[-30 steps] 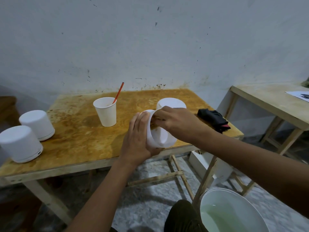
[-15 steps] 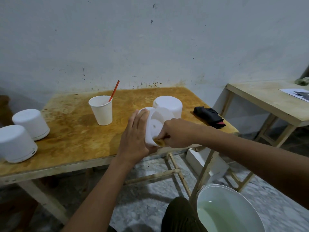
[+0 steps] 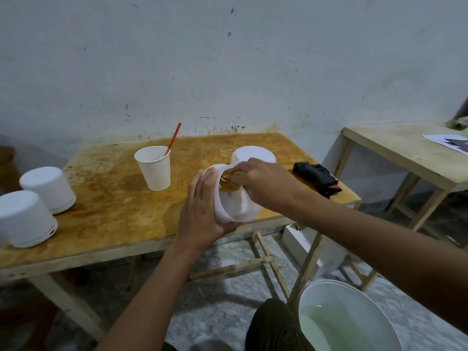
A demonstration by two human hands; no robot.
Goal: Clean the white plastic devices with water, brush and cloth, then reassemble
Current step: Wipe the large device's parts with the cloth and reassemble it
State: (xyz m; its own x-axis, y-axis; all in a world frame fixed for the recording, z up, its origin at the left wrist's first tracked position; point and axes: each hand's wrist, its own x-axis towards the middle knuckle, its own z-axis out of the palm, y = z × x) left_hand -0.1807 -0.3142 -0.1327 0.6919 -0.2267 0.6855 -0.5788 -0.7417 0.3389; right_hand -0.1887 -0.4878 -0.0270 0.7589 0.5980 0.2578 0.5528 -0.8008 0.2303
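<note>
My left hand (image 3: pixel 202 211) grips a white plastic device shell (image 3: pixel 234 206) tipped on its side, its opening turned to the right, above the table's front edge. My right hand (image 3: pixel 263 183) presses a yellowish cloth (image 3: pixel 226 184) against the upper inside of the shell. Right behind it another white device part (image 3: pixel 253 154) stands on the wooden table (image 3: pixel 114 198). Two more white devices (image 3: pixel 48 188) (image 3: pixel 24 219) stand upside down at the table's left end. A paper cup (image 3: pixel 154 167) holds a red-handled brush (image 3: pixel 173 139).
A dark cloth (image 3: pixel 317 177) lies at the table's right edge. On the floor at bottom right stands a white bucket (image 3: pixel 316 290) with greenish water. A white box (image 3: pixel 311 247) sits under the table. A second wooden table (image 3: pixel 405 153) with a paper sheet (image 3: pixel 448 143) is to the right.
My right hand with the cloth has swept from the shell's lower rim up to its upper inside. The left hand keeps holding the shell in place.
</note>
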